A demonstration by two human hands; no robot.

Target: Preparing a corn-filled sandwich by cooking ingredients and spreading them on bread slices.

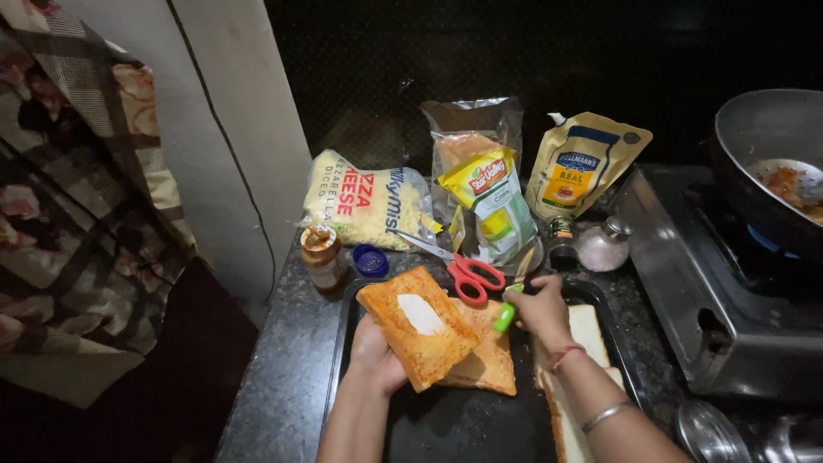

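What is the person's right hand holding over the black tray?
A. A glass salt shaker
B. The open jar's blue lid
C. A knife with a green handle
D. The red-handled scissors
C: the right hand grips a green-handled knife with its blade pointing up, while the red-handled scissors lie untouched at the tray's far edge and the left hand holds a toasted bread slice.

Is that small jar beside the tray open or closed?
Open: the jar shows sauce at its uncovered mouth, and a blue lid lies beside it.
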